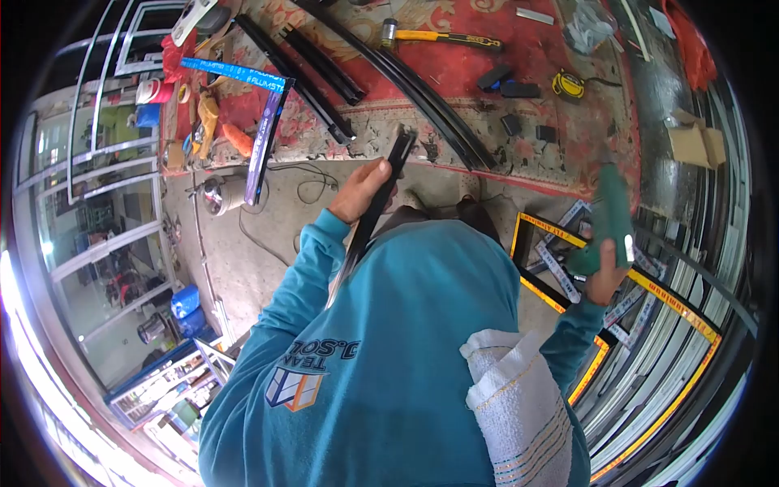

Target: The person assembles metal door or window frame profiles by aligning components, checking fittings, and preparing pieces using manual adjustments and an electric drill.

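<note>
My left hand (363, 191) is closed around a black metal profile (380, 201), which slants from the table's near edge down along my side. At my right, my right hand (607, 274) grips a green power drill (613, 213), its front end blurred and pointing toward the table. Past the profile's upper end, more black profiles (422, 101) lie on the table, with a shorter pair (324, 66) to their left. Small black blocks (511, 124) rest to the right of the long ones.
A red patterned cloth (535, 61) covers the table. On it lie a yellow-handled hammer (446, 37) and a tape measure (568, 84). A blue-taped frame corner (272, 105) overhangs at left. Yellow-taped frames (673, 302) stand at right. A cable (312, 188) crosses the floor near a bucket (227, 195).
</note>
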Available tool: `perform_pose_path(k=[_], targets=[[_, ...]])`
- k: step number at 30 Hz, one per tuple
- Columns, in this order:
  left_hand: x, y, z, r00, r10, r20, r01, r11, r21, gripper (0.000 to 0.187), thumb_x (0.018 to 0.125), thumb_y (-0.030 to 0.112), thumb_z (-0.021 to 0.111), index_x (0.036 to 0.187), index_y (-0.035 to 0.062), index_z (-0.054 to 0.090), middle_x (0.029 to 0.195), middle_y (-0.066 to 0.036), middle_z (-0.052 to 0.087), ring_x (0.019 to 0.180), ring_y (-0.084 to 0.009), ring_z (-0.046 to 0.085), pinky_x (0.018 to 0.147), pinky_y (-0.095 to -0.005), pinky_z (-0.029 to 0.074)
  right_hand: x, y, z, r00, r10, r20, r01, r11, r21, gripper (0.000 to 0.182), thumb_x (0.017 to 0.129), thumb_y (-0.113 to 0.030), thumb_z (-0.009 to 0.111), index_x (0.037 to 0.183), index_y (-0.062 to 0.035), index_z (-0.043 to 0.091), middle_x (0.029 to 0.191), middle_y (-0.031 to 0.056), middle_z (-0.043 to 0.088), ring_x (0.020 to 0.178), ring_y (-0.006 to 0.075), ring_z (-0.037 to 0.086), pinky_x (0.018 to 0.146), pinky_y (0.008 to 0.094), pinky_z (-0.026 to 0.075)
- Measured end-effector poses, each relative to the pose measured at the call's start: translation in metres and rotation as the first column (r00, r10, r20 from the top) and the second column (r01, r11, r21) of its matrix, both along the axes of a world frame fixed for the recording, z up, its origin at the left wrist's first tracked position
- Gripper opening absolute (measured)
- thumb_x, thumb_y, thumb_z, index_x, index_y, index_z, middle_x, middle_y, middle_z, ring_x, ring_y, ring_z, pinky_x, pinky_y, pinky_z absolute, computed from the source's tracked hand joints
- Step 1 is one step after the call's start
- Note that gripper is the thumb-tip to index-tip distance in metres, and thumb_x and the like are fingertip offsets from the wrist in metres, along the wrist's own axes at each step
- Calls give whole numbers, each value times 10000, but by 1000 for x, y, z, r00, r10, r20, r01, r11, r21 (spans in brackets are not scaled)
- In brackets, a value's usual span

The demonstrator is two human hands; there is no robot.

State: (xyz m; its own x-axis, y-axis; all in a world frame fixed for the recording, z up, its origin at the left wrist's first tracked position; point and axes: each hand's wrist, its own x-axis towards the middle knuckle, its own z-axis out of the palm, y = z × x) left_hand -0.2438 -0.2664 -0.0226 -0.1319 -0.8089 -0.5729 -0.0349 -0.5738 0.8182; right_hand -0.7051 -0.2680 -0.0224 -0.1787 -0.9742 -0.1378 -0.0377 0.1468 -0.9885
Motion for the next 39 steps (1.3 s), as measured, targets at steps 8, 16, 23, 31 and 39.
perform_pose_path(k=[8, 16, 23, 31, 39], targets=[[15, -15, -6, 987, 13, 162, -7, 999, -41, 611, 974, 624, 457, 1090, 36, 577, 741, -31, 536, 588, -111, 521, 533, -264, 445, 115, 14, 82, 858, 506, 87, -496, 860, -116, 752, 744, -184, 751, 1402, 51, 473, 1279, 171, 623, 1156, 221, 609, 983, 341, 464], [20, -10, 2, 936, -13, 352, 90, 975, -202, 592, 935, 541, 585, 1111, -23, 610, 864, -34, 589, 798, -122, 517, 704, -296, 433, 160, 12, 81, 824, 559, 95, -556, 829, -58, 719, 746, -114, 730, 1392, 67, 473, 1215, 185, 657, 1117, 203, 630, 992, 320, 457], [29, 2, -15, 893, -32, 450, 141, 967, -211, 602, 898, 534, 640, 1113, -27, 614, 841, -81, 632, 779, -149, 563, 704, -332, 466, 164, 7, 88, 805, 585, 103, -588, 809, -2, 702, 766, -133, 745, 1377, 85, 479, 1204, 172, 663, 1103, 185, 630, 981, 317, 468], [26, -8, -14, 878, -77, 473, 161, 977, -140, 664, 844, 600, 666, 1053, -29, 632, 773, -101, 626, 724, -185, 576, 675, -364, 470, 182, 14, 87, 814, 564, -141, -574, 817, -45, 711, 732, -152, 780, 1353, 56, 504, 1104, 218, 682, 989, 238, 695, 873, 342, 533], [0, -12, -30, 816, -89, 571, 141, 989, -49, 605, 897, 578, 618, 957, -24, 638, 759, -20, 562, 712, -126, 488, 637, -317, 410, 205, 21, 71, 769, 428, -475, -506, 861, -45, 759, 716, -255, 785, 1364, 15, 495, 1067, 242, 669, 951, 402, 681, 807, 443, 560]])
